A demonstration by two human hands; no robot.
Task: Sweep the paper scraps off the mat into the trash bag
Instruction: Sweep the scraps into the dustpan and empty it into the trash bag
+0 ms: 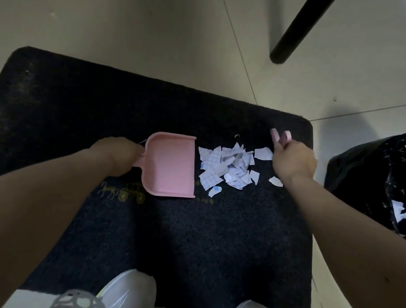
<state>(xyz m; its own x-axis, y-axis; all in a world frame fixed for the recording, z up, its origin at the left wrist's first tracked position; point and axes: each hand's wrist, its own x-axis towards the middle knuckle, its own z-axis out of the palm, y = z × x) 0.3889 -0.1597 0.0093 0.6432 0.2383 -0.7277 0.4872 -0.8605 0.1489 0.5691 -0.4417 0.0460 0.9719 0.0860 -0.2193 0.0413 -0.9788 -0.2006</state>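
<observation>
Dozens of paper scraps (229,168) lie heaped mid-mat (69,103) between the pink dustpan (170,164), its handle gripped by the left hand (115,153), and the right hand (294,161) clutching a pink brush (280,137), trash bag (392,181) standing far right.
</observation>
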